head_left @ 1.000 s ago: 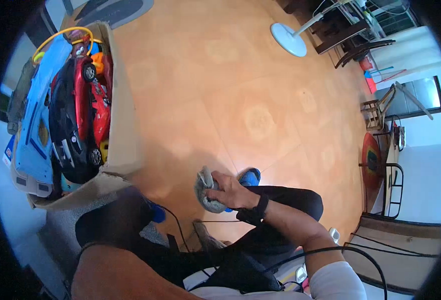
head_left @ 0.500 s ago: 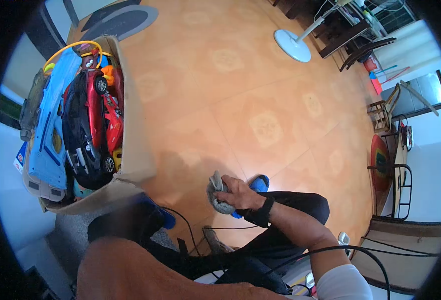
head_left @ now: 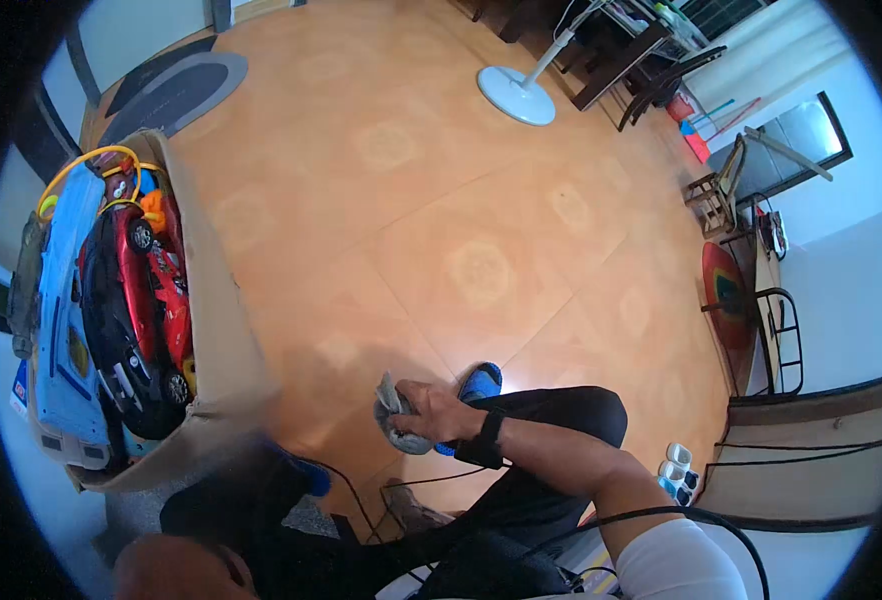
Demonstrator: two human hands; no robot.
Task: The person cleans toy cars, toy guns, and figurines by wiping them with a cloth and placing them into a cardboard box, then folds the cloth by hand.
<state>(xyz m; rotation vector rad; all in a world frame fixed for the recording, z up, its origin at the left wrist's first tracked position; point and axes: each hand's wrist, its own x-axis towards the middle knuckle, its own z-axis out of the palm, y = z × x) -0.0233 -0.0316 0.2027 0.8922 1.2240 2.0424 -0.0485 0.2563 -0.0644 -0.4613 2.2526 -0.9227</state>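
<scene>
My right hand point(head_left: 433, 412), with a black band at its wrist, is closed round a bunched grey cloth point(head_left: 401, 428). Hand and cloth are above the floor, in front of my bent leg and beside a blue slipper point(head_left: 481, 382). Of my left arm only a blurred stretch point(head_left: 174, 567) with a dark band shows at the bottom left edge; the left hand itself is out of sight. To the left stands a cardboard box point(head_left: 223, 345) full of toys, among them a black toy car point(head_left: 121, 335), a red toy car point(head_left: 139, 285) and a long blue plastic piece point(head_left: 66, 310).
Black cables point(head_left: 681, 513) cross my right arm and lap. White shoes point(head_left: 677, 475) lie on the right. Farther off are a white stand base point(head_left: 516, 95), a dark chair point(head_left: 666, 88), a small wooden chair point(head_left: 718, 190) and an oval grey mat point(head_left: 176, 95).
The view has shifted, so the box and floor sit farther left. My left arm has drawn down toward the bottom left edge. The right hand still grips the grey cloth.
</scene>
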